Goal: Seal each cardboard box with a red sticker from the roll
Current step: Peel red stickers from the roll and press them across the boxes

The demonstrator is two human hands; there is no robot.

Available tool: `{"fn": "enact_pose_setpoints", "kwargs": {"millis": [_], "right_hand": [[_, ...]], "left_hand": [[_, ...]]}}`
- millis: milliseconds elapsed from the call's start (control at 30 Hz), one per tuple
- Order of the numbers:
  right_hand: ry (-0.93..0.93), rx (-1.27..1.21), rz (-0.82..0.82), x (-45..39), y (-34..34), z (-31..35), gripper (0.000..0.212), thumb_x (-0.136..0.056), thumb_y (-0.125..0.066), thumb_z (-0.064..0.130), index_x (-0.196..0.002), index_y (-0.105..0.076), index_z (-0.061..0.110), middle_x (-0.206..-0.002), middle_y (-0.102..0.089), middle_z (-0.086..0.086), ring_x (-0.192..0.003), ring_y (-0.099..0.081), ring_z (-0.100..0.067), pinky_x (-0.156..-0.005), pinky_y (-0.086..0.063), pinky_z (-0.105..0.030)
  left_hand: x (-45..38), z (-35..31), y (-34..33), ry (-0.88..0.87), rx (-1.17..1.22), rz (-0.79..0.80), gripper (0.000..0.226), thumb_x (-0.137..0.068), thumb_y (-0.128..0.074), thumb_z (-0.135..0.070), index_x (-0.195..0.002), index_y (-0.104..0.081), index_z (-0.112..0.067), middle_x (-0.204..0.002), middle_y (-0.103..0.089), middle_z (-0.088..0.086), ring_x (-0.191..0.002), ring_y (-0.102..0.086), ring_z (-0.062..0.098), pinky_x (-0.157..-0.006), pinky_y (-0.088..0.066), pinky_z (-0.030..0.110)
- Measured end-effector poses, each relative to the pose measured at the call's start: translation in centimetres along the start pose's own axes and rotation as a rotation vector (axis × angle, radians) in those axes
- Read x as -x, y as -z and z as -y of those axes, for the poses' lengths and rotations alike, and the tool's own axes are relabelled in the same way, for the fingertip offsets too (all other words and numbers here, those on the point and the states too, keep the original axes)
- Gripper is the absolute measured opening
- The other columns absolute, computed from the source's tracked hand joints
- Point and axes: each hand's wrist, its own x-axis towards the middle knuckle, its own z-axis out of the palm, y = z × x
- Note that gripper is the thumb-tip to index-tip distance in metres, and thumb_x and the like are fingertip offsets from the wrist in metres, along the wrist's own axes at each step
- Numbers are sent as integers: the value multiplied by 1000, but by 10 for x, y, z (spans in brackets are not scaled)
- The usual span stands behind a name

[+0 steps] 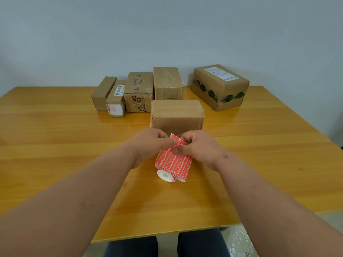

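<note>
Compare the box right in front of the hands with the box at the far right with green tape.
The near box sits square to the table edge; the green-taped box sits turned at an angle. The near box has a plain top; the green-taped box carries a white label. The near box is close to the hands; the other stands apart at the back. Both are closed brown cardboard.

Far end of sticker roll point(173, 162) hidden behind left hand point(148, 143) and right hand point(199, 147). Print on stickers too small to read. Nearest box point(177, 115): lower front edge covered by hands
</note>
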Motion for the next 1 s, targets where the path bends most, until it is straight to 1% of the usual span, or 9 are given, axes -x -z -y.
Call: {"fn": "enact_pose_setpoints", "kwargs": {"millis": [100, 200, 300, 467, 533, 633, 833, 933, 1000], "right_hand": [[0, 13, 3, 0, -1, 0, 9, -83, -76, 21, -83, -68, 18, -99, -73, -1, -86, -70, -14, -83, -59, -36], [18, 29, 1, 1, -1, 2, 9, -84, -75, 21, -84, -66, 20, -105, -71, 1, -85, -68, -12, -79, -59, -30], [39, 40, -9, 2, -1, 3, 9, -84, -75, 21, -85, -66, 21, -108, -69, 2, -86, -67, -11, -78, -58, -29], [50, 80, -16, 2, -2, 4, 12, -85, -74, 22, -80, -63, 23, -108, -68, 3, -86, -67, -11, -79, -59, -30], [28, 65, -9, 2, -1, 3, 13, -83, -77, 25, -88, -66, 19, -102, -71, 2, -86, -68, -11, -79, -59, -30], [-4, 35, -5, 2, 0, 2, 28, -77, -81, 28, -99, -65, 20, -97, -71, 3, -87, -69, -10, -79, -59, -30], [-19, 25, 7, 3, 2, 6, 13, -82, -77, 22, -90, -69, 15, -92, -72, 2, -85, -70, -11, -83, -57, -32], [-19, 34, 10, 3, 2, 6, 11, -81, -77, 21, -88, -70, 15, -92, -72, 3, -84, -70, -11, -80, -57, -29], [-26, 37, 15, 2, 2, 5, 17, -81, -78, 22, -93, -71, 13, -93, -73, 2, -84, -71, -12, -80, -58, -30]], "left_hand": [[-1, 1, 0, -17, -31, 1, 26, -90, -65, -32, -87, -66, -6, -90, -72, 3, -88, -68, 16, -73, -50, 25], [-2, 2, -2, -19, -22, -17, 23, -91, -65, -28, -96, -67, -6, -92, -72, 4, -90, -68, 18, -76, -52, 28], [-2, 3, -3, -10, -4, -22, 17, -92, -64, -28, -90, -65, -11, -93, -72, 5, -91, -68, 19, -76, -52, 29], [-1, 5, -3, 31, 52, -16, 21, -92, -64, -33, -88, -64, -12, -93, -72, 6, -92, -68, 20, -78, -51, 31], [0, 3, -3, 42, 50, -21, 22, -92, -64, -33, -85, -63, -13, -92, -72, 6, -91, -67, 19, -80, -51, 31], [1, 1, -2, 50, 26, -45, 22, -92, -64, -35, -85, -63, -14, -93, -71, 4, -92, -67, 18, -80, -51, 30], [3, -2, 3, 42, -8, -33, 36, -88, -62, -49, -92, -67, -13, -91, -70, 1, -89, -62, 11, -65, -40, 22], [4, -2, 4, 44, -4, 3, 25, -89, -66, -40, -81, -65, -17, -93, -70, 1, -92, -63, 13, -71, -43, 24], [5, -2, 3, 34, -7, 3, 21, -89, -67, -34, -79, -64, -16, -94, -71, 3, -93, -65, 16, -78, -48, 28]]}}
